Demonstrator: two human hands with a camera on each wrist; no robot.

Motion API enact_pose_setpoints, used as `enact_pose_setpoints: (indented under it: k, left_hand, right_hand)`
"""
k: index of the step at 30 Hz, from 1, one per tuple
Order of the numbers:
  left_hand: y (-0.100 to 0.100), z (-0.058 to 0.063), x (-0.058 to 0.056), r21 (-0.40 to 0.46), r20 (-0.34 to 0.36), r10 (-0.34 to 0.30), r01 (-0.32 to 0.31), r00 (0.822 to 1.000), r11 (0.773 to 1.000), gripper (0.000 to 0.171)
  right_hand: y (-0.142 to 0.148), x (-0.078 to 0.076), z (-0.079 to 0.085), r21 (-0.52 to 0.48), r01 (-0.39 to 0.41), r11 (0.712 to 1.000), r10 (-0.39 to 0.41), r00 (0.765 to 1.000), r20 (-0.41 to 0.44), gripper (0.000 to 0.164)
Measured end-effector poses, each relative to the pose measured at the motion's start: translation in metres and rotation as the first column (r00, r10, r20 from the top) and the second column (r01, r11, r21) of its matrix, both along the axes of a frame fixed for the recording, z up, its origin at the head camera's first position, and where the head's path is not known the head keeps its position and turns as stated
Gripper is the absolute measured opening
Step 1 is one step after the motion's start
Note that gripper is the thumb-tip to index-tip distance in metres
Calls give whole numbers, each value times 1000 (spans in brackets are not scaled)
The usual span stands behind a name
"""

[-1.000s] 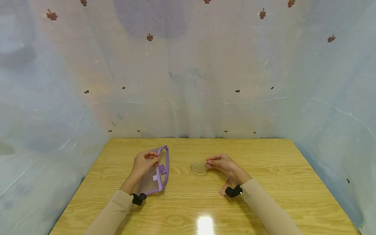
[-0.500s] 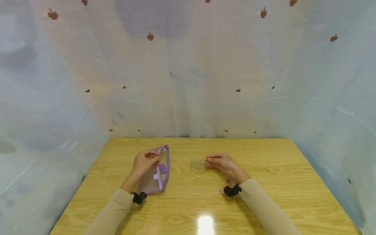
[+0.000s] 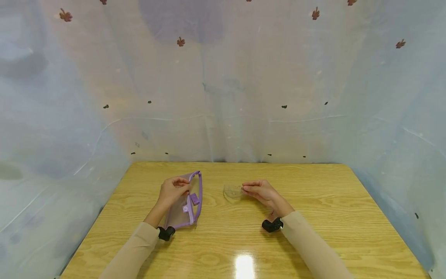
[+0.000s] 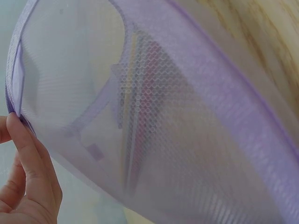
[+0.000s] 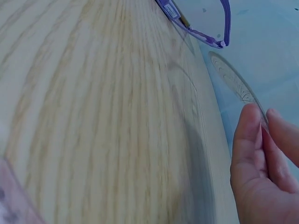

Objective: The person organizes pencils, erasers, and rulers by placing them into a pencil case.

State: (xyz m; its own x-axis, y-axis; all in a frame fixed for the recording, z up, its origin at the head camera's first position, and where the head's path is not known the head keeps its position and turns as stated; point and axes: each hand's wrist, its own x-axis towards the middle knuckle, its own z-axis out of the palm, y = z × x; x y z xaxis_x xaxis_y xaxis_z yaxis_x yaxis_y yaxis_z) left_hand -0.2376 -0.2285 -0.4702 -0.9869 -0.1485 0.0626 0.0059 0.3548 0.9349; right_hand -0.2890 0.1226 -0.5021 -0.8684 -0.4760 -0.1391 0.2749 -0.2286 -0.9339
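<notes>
My left hand (image 3: 173, 190) pinches the upper rim of a purple-edged mesh zip pouch (image 3: 179, 213) on the left half of the table. The pouch gapes toward the right, a purple block (image 3: 194, 199) showing in its mouth. Through the mesh (image 4: 196, 121) in the left wrist view, several long thin items (image 4: 140, 107) show; their kind is unclear. My right hand (image 3: 263, 192) holds a clear protractor (image 3: 232, 190) by one end between thumb and fingers. In the right wrist view the protractor (image 5: 231, 81) is raised off the table and points toward the pouch.
A pinkish see-through flat piece (image 3: 273, 216) lies under my right wrist, mostly covered; its edge (image 5: 14, 198) shows in the right wrist view. The wooden table (image 3: 223, 240) ends at a pale hanging cloth (image 3: 223, 116) behind and at both sides.
My right hand has shifted slightly left with the protractor, toward the pouch. The right wrist now covers more of the pinkish piece. My left hand keeps its grip on the pouch.
</notes>
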Motion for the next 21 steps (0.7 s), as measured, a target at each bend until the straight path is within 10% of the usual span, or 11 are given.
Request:
enact_pose_setpoints:
  k: [21]
  left_hand:
    - [0, 3, 2, -4, -8, -8, 8, 1000, 1000, 16]
  right_hand:
    - [-30, 3, -2, -57, 11, 998, -10, 1000, 14, 27]
